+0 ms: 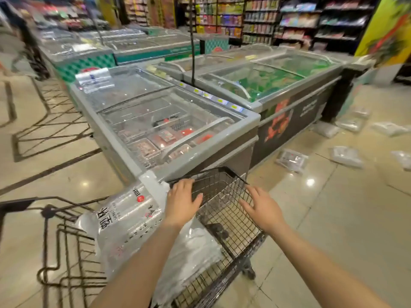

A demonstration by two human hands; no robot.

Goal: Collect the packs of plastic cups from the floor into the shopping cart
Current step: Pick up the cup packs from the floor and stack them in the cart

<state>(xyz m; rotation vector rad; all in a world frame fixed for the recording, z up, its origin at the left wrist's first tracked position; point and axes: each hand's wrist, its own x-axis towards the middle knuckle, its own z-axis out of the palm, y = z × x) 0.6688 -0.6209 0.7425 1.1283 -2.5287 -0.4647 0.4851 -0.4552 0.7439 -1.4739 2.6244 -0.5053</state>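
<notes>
A wire shopping cart (224,210) stands in front of me, its front against a chest freezer. A clear pack of plastic cups (124,221) with black print lies in the cart's left side, sticking up over the rim. My left hand (182,202) rests on that pack's right end, fingers loosely bent, above the basket. My right hand (262,207) hovers open over the cart's right side, fingers spread, holding nothing. Several more packs lie on the floor to the right: one by the freezer base (291,160), another (345,155) farther right, others (349,124) near the back.
Glass-topped chest freezers (169,127) run from the cart's front toward the back, a second row (266,85) on the right. Store shelves (300,21) line the far wall. A second wire cart or rack (66,238) stands at my left. Tiled floor opens to the right.
</notes>
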